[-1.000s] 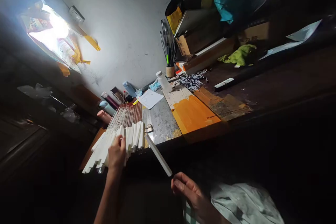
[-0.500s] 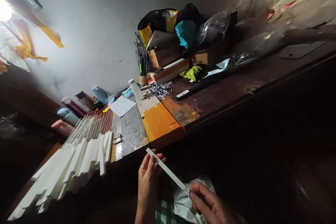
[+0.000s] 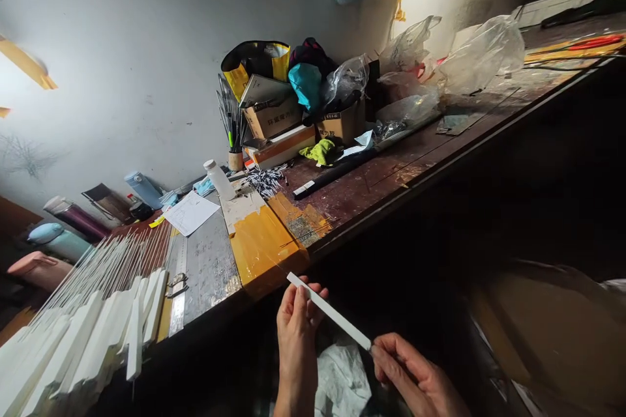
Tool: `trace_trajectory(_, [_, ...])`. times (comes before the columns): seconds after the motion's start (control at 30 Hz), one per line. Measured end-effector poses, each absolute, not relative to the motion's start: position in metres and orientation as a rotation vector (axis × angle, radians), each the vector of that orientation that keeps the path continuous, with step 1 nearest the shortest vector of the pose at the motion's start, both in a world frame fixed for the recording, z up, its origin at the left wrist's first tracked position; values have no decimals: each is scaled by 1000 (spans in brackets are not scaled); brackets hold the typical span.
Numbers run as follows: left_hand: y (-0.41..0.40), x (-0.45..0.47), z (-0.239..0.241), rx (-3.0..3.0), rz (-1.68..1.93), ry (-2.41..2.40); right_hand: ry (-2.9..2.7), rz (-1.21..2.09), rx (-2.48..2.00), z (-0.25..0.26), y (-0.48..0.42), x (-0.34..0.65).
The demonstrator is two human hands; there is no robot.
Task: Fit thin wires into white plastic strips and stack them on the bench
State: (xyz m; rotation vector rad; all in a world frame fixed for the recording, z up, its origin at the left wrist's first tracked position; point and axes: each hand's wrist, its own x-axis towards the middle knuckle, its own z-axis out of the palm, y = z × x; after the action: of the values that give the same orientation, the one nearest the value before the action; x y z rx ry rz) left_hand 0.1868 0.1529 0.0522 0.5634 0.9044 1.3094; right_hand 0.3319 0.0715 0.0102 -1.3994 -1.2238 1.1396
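Note:
I hold one thin white strip [image 3: 328,310] between both hands, below the front edge of the workbench [image 3: 381,189]. My left hand [image 3: 296,332] has its fingers curled round the strip's far end. My right hand [image 3: 415,381] pinches the near end, where a fine wire sticks out. Under the hands lies a crumpled white cloth [image 3: 342,381]. At the left, a fan of several white strips on thin rods [image 3: 92,319] lies on the bench.
A steel ruler [image 3: 178,287] and a metal sheet [image 3: 208,264] lie beside an orange-taped patch [image 3: 259,244]. Behind are a white bottle [image 3: 218,179], a cup of rods [image 3: 233,137], cardboard boxes [image 3: 274,118], a green rag [image 3: 320,152], plastic bags [image 3: 479,52] and flasks [image 3: 73,218].
My left hand left the fan of strips and came to the single strip's far end. The view swung right, so the bench and fan shifted left.

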Motion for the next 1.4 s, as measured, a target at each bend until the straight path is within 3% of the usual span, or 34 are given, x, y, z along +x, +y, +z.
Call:
trace_trajectory(0.43, [184, 211, 51, 527, 1400, 949, -1362, 884, -1386, 27, 86, 342])
trace_trajectory(1.13, [171, 214, 68, 130, 1405, 738, -1447, 915, -1308, 42, 88, 335])
trace_trajectory(1.4, [181, 219, 71, 134, 1398, 683, -1491, 679, -1331, 37, 95, 337])
